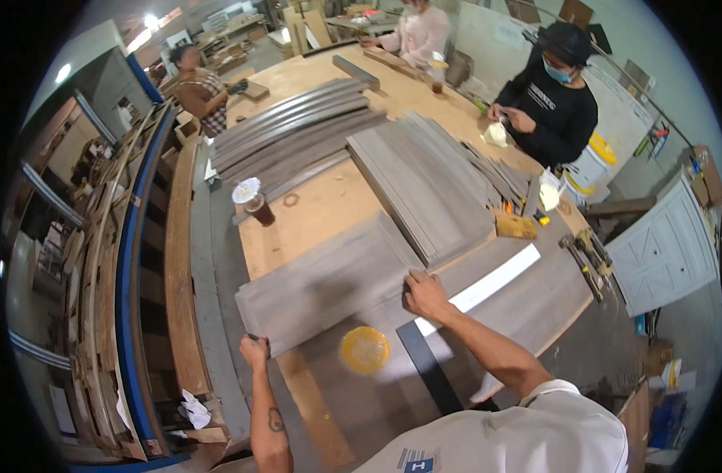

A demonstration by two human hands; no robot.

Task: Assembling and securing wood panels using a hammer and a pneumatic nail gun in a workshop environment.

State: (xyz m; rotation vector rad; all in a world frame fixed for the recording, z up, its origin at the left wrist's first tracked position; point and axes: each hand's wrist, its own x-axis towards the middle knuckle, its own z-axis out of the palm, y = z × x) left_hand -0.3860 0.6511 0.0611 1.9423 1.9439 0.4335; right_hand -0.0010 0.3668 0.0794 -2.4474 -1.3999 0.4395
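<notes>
A flat grey wood-grain panel (337, 268), laid just beyond a round yellow dish (365, 350), is gripped at its near-left corner by the left hand (255, 351); its right end is touched by the curled right hand (426, 296), whose grip cannot be told.

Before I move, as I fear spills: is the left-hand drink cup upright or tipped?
Upright: the drink cup stands on its base, pale top uppermost, dark drink below.
</notes>
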